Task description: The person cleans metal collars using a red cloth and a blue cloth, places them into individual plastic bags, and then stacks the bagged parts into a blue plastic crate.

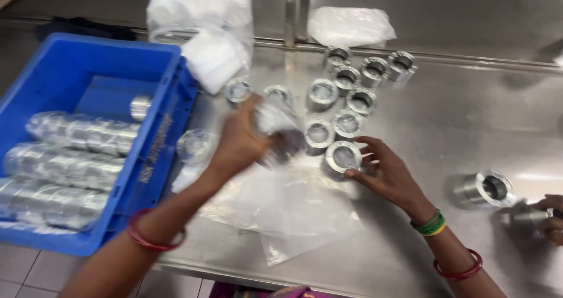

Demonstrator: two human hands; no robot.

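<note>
Fingers: left hand [243, 142] clenched a bagged ring [275, 122]; right hand [384, 172] touched a metal ring [343, 156], not gripping.
Risk: blurred ring could slip onto the tabletop [469, 128].

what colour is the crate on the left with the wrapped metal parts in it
Blue. The crate shows clearly in the head view, left of the steel table.

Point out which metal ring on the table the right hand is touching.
The ring at the near end of the cluster, right under the right hand's fingertips. The other rings stand farther back, and a single one sits apart to the right.
</note>
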